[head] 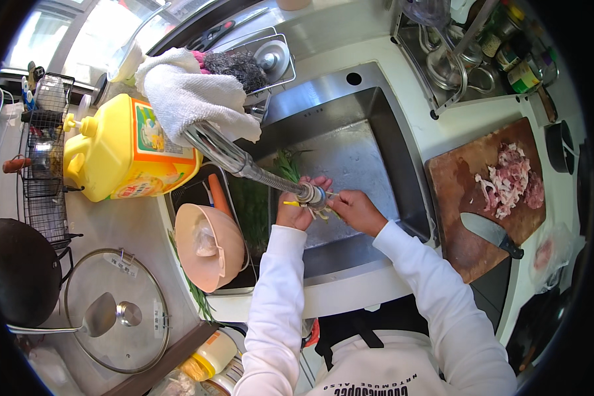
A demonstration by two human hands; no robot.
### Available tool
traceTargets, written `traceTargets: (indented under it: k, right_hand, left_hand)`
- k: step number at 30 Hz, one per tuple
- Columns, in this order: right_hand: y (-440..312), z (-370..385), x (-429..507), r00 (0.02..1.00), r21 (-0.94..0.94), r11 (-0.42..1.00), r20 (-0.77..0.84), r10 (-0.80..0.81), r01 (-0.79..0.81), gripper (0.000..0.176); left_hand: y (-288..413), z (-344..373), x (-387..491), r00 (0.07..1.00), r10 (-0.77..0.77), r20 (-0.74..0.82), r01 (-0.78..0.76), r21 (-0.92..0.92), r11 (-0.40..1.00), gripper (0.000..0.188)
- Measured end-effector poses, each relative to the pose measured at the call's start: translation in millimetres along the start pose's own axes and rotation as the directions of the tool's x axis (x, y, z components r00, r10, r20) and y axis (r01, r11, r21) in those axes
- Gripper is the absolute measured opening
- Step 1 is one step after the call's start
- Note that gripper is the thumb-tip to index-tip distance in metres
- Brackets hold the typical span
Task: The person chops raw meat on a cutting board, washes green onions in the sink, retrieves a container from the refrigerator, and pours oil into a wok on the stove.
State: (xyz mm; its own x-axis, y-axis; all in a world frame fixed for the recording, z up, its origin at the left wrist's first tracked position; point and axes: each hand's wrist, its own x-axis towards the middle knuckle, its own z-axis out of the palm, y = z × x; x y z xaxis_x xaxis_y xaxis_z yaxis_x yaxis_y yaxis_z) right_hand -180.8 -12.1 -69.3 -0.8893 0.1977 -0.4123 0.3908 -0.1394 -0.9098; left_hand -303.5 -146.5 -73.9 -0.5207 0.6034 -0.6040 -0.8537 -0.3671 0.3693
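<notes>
Over the stainless steel sink (366, 148), my left hand (293, 214) holds a small bunch of long green vegetable stalks, probably scallions (288, 166). Their leaves point away from me and their pale ends lie towards my right. With its thumb and fingertips pinched together, my right hand (360, 212) is at those pale ends. The spout of the flexible metal faucet (277, 182) crosses above both hands and hides part of the stalks and of my left palm. Whether water is running I cannot tell.
A wooden cutting board (468, 242) with chopped raw meat (510, 175) and a cleaver (490, 232) lies right of the sink. On the left stand a pink plastic basin (188, 252), a yellow detergent jug (114, 148) and a glass lid (99, 267). A white cloth (193, 89) drapes the faucet.
</notes>
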Motion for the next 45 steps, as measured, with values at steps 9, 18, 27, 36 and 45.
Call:
traceTargets:
  k: [9, 18, 27, 36, 45]
  right_hand:
    - [-6, 4, -15, 0.990, 0.151, 0.987, -0.139, -0.033, 0.054, 0.026]
    - [-19, -1, -11, 0.997, -0.382, 0.921, 0.044, -0.067, 0.078, 0.026]
    - [-12, -3, -15, 0.990, -0.007, 0.999, 0.132, 0.040, -0.040, 0.024]
    - [-13, 8, -6, 0.988, -0.497, 0.862, -0.055, -0.147, 0.101, 0.055]
    - [-5, 5, 11, 0.973, 0.395, 0.903, 0.213, 0.089, -0.169, 0.049]
  left_hand:
    - [10, 6, 0, 0.999, 0.041, -0.009, -0.041, -0.063, 0.997, 0.012]
    - [19, 10, 3, 0.999, 0.017, -0.032, -0.018, -0.042, 0.999, 0.011]
    - [24, 9, 1, 0.999, 0.031, -0.008, -0.031, -0.019, 0.999, 0.010]
    - [19, -14, 12, 0.999, 0.029, 0.032, -0.029, -0.018, 0.999, 0.014]
    - [6, 5, -8, 0.994, 0.013, 0.111, -0.035, 0.191, 0.981, 0.018]
